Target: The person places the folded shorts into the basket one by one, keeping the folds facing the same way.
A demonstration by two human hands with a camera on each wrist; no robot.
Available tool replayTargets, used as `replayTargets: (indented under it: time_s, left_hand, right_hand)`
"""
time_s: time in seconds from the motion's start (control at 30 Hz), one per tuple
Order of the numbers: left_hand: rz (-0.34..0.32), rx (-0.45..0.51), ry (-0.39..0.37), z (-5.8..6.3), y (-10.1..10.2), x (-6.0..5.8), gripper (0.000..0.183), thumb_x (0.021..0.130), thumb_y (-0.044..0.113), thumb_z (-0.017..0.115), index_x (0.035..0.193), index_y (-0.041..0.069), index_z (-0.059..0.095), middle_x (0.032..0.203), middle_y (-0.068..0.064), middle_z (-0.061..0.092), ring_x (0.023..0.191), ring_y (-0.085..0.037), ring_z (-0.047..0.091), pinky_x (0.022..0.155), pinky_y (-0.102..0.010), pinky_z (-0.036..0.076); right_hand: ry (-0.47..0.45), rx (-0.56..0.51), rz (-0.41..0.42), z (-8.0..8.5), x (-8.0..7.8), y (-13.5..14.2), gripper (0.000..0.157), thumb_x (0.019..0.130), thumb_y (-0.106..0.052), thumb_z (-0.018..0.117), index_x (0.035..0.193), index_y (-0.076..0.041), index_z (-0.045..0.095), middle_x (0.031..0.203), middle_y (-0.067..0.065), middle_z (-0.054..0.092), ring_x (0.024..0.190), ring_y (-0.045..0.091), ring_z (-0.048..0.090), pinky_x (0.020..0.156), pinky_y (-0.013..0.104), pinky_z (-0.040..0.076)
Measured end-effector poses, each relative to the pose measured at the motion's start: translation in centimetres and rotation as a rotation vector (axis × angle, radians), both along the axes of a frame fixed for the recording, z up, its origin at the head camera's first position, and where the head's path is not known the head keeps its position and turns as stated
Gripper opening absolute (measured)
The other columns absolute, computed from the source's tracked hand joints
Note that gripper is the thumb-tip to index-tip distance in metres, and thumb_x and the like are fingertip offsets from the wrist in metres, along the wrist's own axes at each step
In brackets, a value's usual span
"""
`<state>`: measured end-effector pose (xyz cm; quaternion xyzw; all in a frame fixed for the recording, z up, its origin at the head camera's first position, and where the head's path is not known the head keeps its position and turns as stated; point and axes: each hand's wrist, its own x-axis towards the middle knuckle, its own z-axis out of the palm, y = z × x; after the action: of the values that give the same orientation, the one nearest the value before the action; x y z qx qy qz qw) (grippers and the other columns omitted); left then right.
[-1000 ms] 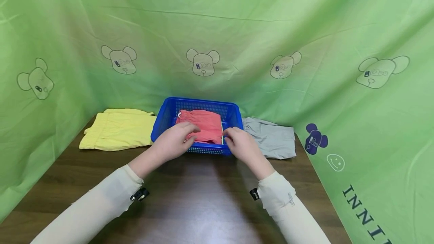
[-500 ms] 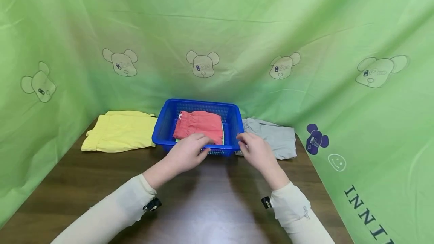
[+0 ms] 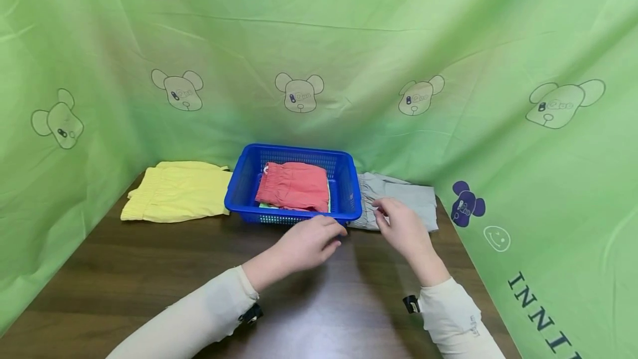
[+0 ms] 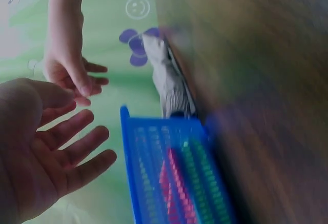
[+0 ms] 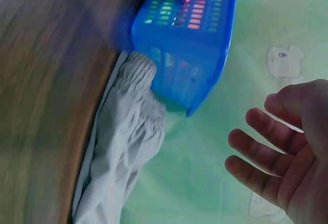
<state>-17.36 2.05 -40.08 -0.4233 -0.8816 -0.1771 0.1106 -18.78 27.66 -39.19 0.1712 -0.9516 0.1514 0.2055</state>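
In the head view a blue plastic basket [image 3: 241, 181] stands near the back of the table, with a folded red pair of shorts [image 3: 295, 184] lying in it on something light green [image 3: 269, 205]. My left hand [image 3: 308, 241] hovers in front of the basket's near rim, fingers loosely bent and holding nothing. Above the near edge of a folded grey garment [image 3: 408, 204] with a gathered waistband hangs my right hand [image 3: 405, 229], its palm free in the right wrist view. Left of the basket lies a folded yellow garment [image 3: 179, 190].
A dark wooden table [image 3: 149, 270] carries everything. Green printed cloth [image 3: 349, 26] hangs behind it and along both sides, close to the basket and the garments. The grey and yellow garments lie right up against the basket's ends.
Both hands have moved right and toward me. The left has come out from over the red shorts to before the rim, and the right has gone from the basket's corner to the grey garment.
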Motion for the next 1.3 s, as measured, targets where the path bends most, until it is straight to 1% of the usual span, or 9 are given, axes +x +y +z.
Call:
replayTargets:
  time_s: [0.13,0.23,0.37,0.5,0.63,0.77,1.0,1.17,1.3]
  left_hand:
    - [-0.053,-0.074,0.006,-0.9,1.7,0.5,0.024,0.1,0.025,0.066,0.122,0.019,0.07,0.12,0.002,0.07,0.112,-0.015,0.065,0.094,-0.03,0.055]
    - [-0.075,-0.111,0.015,-1.4,2.8,0.8,0.025,0.099,0.026,0.066,0.123,0.019,0.07,0.12,0.003,0.069,0.112,-0.015,0.064,0.095,-0.029,0.053]
    - [-0.074,-0.136,0.024,-2.1,4.3,0.7,0.027,0.099,0.027,0.066,0.125,0.018,0.069,0.122,0.002,0.069,0.115,-0.016,0.063,0.099,-0.029,0.051]
    - [-0.071,-0.135,0.031,-2.9,5.8,0.2,0.026,0.101,0.024,0.063,0.125,0.019,0.069,0.124,0.003,0.068,0.116,-0.016,0.061,0.101,-0.028,0.049]
    - [-0.061,-0.126,0.048,-3.5,7.1,-0.2,0.025,0.102,0.021,0.06,0.126,0.019,0.069,0.128,0.003,0.067,0.118,-0.017,0.061,0.103,-0.027,0.048]
    - [-0.031,-0.134,0.075,-3.9,8.4,-0.6,0.027,0.102,0.022,0.061,0.128,0.02,0.067,0.133,0.001,0.064,0.122,-0.018,0.059,0.106,-0.029,0.046]
    - [0.006,-0.178,0.099,-4.4,10.6,-1.5,0.038,0.1,0.025,0.063,0.138,0.02,0.063,0.14,-0.001,0.06,0.13,-0.02,0.054,0.114,-0.032,0.04]
    - [0.025,-0.207,0.101,-5.0,11.9,-2.3,0.038,0.1,0.025,0.061,0.138,0.022,0.063,0.141,0.0,0.06,0.13,-0.019,0.055,0.114,-0.033,0.041]
    - [0.06,-0.206,0.104,-5.4,12.6,-3.1,0.038,0.099,0.027,0.063,0.137,0.022,0.063,0.14,0.001,0.06,0.13,-0.02,0.054,0.113,-0.036,0.042]
  right_hand:
    - [-0.014,0.01,-0.03,-0.4,-0.1,1.0,0.018,0.097,-0.013,0.065,0.114,-0.01,0.072,0.105,0.007,0.074,0.086,0.023,0.07,0.072,0.045,0.057]
    - [-0.017,0.025,-0.042,-0.7,-0.2,1.6,0.018,0.097,-0.014,0.065,0.114,-0.011,0.072,0.105,0.007,0.074,0.085,0.024,0.07,0.071,0.046,0.057]
    - [-0.005,0.042,-0.064,-0.8,-0.3,2.7,0.017,0.097,-0.014,0.064,0.112,-0.01,0.071,0.101,0.007,0.074,0.084,0.026,0.07,0.069,0.047,0.056]
    - [-0.008,0.041,-0.088,-0.7,-0.5,3.8,0.017,0.097,-0.013,0.064,0.112,-0.009,0.071,0.101,0.008,0.074,0.084,0.028,0.071,0.068,0.049,0.056]
    - [-0.045,0.037,-0.113,-0.9,-0.7,4.7,0.018,0.097,-0.013,0.063,0.113,-0.009,0.07,0.102,0.009,0.073,0.086,0.028,0.07,0.069,0.05,0.055]
    - [-0.081,0.035,-0.139,-1.2,-0.9,5.7,0.018,0.097,-0.013,0.062,0.114,-0.008,0.069,0.102,0.01,0.073,0.085,0.027,0.068,0.069,0.049,0.055]
    - [-0.09,0.04,-0.182,-2.1,-1.6,7.4,0.018,0.097,-0.013,0.062,0.112,-0.007,0.069,0.101,0.011,0.072,0.083,0.029,0.068,0.07,0.05,0.054]
    - [-0.116,0.019,-0.194,-3.0,-2.1,8.4,0.018,0.095,-0.013,0.061,0.11,-0.006,0.069,0.1,0.012,0.072,0.088,0.033,0.068,0.075,0.054,0.053]
    - [-0.118,0.014,-0.205,-3.6,-2.6,9.6,0.018,0.095,-0.012,0.06,0.108,-0.005,0.07,0.101,0.014,0.072,0.091,0.035,0.068,0.077,0.055,0.053]
